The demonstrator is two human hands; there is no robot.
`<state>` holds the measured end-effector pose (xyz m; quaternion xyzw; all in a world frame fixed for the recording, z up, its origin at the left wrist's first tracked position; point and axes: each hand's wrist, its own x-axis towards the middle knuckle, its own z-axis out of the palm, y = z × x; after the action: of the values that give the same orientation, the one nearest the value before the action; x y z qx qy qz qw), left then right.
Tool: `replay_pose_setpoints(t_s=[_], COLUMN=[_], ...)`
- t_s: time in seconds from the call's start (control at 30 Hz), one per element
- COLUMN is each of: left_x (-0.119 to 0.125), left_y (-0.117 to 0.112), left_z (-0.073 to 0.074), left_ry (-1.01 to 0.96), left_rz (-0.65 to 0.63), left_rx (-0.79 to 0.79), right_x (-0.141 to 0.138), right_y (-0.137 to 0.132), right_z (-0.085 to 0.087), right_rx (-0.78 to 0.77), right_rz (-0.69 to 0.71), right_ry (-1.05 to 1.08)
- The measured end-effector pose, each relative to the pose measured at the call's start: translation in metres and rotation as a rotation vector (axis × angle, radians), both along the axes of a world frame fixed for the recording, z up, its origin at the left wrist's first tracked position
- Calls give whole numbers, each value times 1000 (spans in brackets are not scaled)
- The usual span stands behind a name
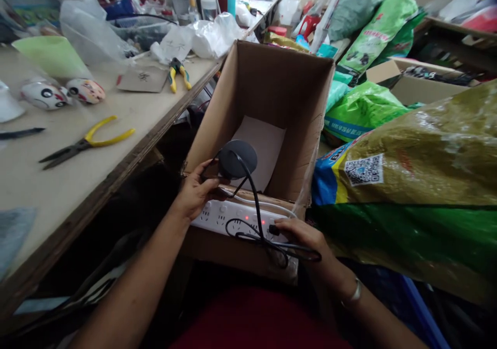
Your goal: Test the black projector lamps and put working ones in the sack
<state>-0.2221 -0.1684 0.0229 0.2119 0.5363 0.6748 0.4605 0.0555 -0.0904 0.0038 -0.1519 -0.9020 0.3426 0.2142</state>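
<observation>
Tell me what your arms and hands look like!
My left arm and right arm are bare, with no sleeves showing. My left hand and right hand have no gloves. A silver bangle circles my right wrist, and the left wrist has none that shows. A red top shows below.

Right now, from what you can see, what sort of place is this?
Probably a small workshop or packing area: a long workbench with long-nose pliers, an open cardboard box, and printed plastic sacks piled alongside.
</observation>
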Motion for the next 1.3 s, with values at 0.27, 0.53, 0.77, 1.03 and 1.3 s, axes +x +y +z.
replay_pose_setpoints(t_s=[0.27,0.53,0.77,1.03,1.3], left_x=[1,-5,-1,7,10], left_y=[11,30,33,31,26], left_z=[-5,-4,-5,-10,-10], left_ry=[-33,-115,-122,-165,-164], left_rz=[-15,108,99,65,37], left_rx=[61,194,188,173,170], right_x=[-8,-12,-14,-10,-15], right_y=[-23,-25,-24,-23,-28], right_z=[-17,-37,-61,-54,-53], right_rx=[354,205,170,145,66], right_rz=[21,-76,-113,-56,-117], right_ry=[48,136,238,189,203])
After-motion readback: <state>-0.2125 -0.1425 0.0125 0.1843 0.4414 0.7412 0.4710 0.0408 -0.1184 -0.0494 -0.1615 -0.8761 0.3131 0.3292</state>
